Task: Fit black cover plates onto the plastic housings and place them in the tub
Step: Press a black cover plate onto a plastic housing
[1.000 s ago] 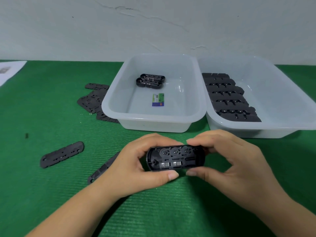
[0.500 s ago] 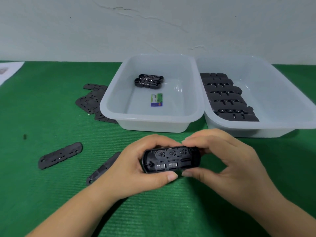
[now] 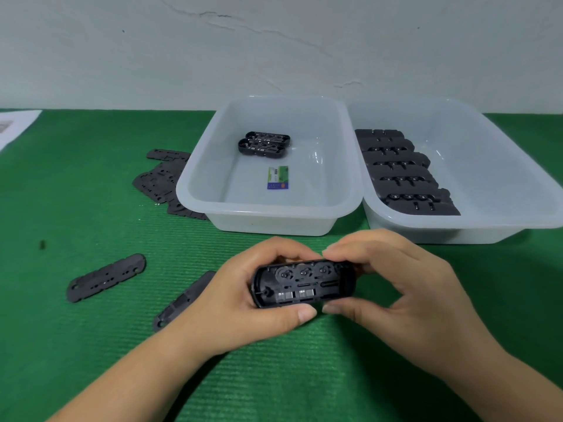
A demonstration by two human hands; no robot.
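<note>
A black plastic housing (image 3: 303, 283) is held just above the green mat with its open inside facing me. My left hand (image 3: 240, 303) grips its left end, thumb under the lower edge. My right hand (image 3: 396, 296) pinches its right end between thumb and fingers. Two loose black cover plates lie on the mat: one cover plate (image 3: 105, 277) to the left, another cover plate (image 3: 179, 301) partly hidden behind my left hand. The left tub (image 3: 195, 190) holds two housings (image 3: 263, 144) at its far side. The right tub (image 3: 518, 214) holds a row of several black housings (image 3: 402, 175).
A pile of several black cover plates (image 3: 161, 181) lies left of the left tub. A small green and blue card (image 3: 277, 177) lies on that tub's floor. A white paper (image 3: 13, 126) sits at the far left edge. A white wall backs the table.
Both hands have shifted the housing slightly left and tilted it a little toward me. Tubs and loose plates have not moved.
</note>
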